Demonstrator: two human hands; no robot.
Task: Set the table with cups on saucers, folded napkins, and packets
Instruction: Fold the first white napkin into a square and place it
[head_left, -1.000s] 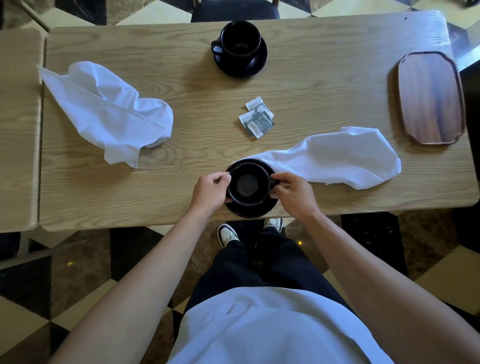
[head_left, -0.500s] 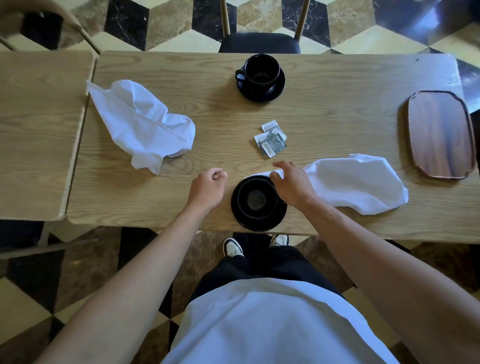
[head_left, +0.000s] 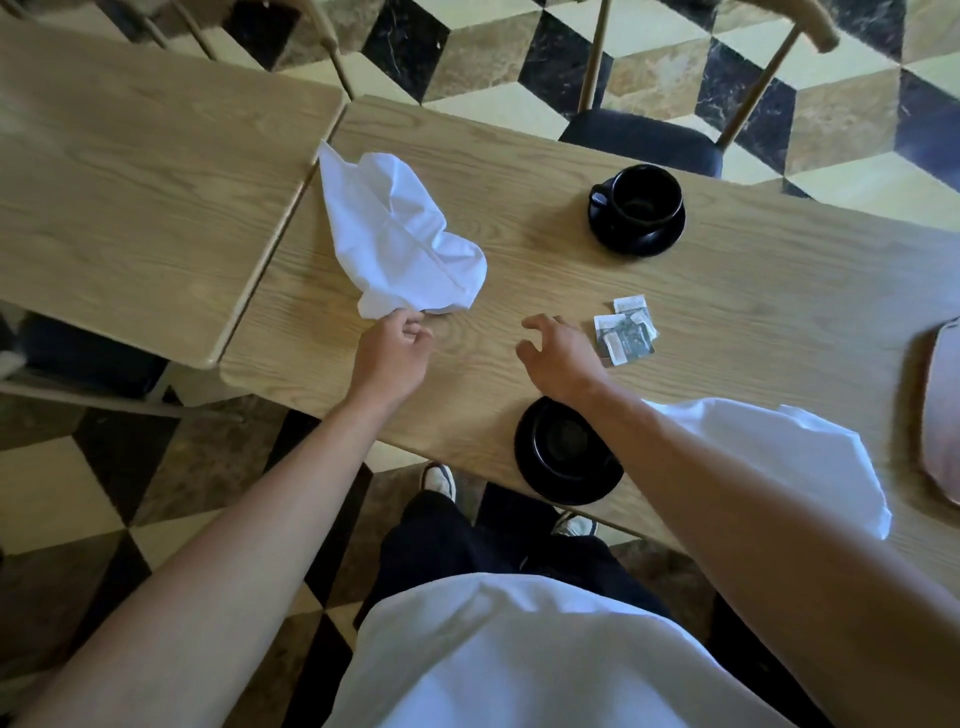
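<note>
A crumpled white napkin (head_left: 400, 239) lies at the left end of the wooden table (head_left: 519, 291). My left hand (head_left: 392, 356) reaches its near corner, fingers curled at the cloth's edge. My right hand (head_left: 558, 353) hovers over the table with fingers spread and loosely bent, holding nothing, just left of a small pile of packets (head_left: 626, 332). A black cup on a saucer (head_left: 563, 449) sits at the near edge, partly under my right forearm. A second black cup on a saucer (head_left: 636, 208) stands at the far side. Another white napkin (head_left: 789, 457) lies to the right.
A dark wooden tray (head_left: 940, 410) sits at the right edge of view. A second wooden table (head_left: 130, 197) abuts on the left. A chair with a dark seat (head_left: 644, 143) stands behind the far cup. The floor is checkered.
Both hands left the near cup and saucer. My left hand moved up and left to the crumpled napkin's corner; my right hand lifted off the right napkin toward the table's middle. The camera turned left.
</note>
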